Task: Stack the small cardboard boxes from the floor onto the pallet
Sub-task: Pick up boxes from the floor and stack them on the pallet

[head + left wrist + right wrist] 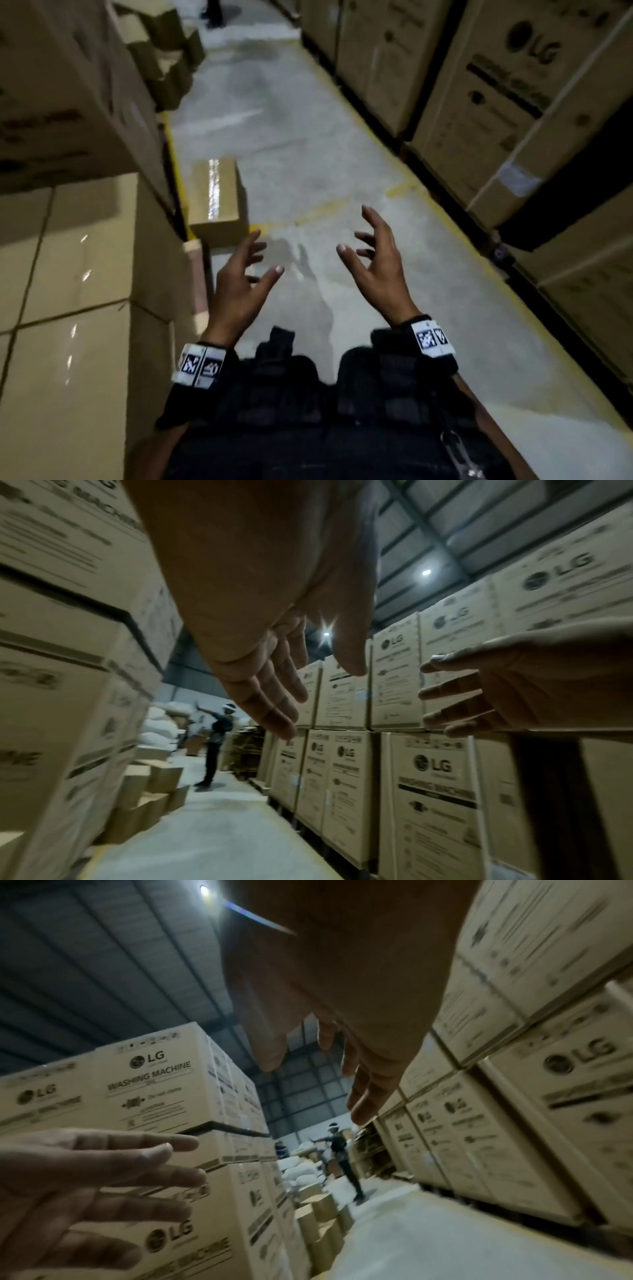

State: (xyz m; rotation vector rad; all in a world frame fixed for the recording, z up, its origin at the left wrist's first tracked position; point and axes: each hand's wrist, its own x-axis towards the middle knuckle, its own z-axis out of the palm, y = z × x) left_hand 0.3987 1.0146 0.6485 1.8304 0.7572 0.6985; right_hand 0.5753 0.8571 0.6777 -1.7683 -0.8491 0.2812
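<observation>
A small taped cardboard box (216, 200) lies on the grey floor just ahead, against the yellow line on the left. My left hand (245, 274) is raised in front of me, fingers spread, holding nothing, a little short of that box. My right hand (373, 255) hovers level with it to the right, also spread and empty. A stack of plain boxes (78, 281) stands at my left side; the pallet under it is hidden. In the left wrist view my left hand (274, 669) shows straight fingers; in the right wrist view my right hand (342, 1056) does too.
Tall washing-machine cartons (496, 102) line the right of the aisle, and large cartons (68, 85) tower on the left. More small boxes (168, 65) are piled farther along the left. Another person (217, 748) stands at the far end. The concrete floor (308, 137) runs between.
</observation>
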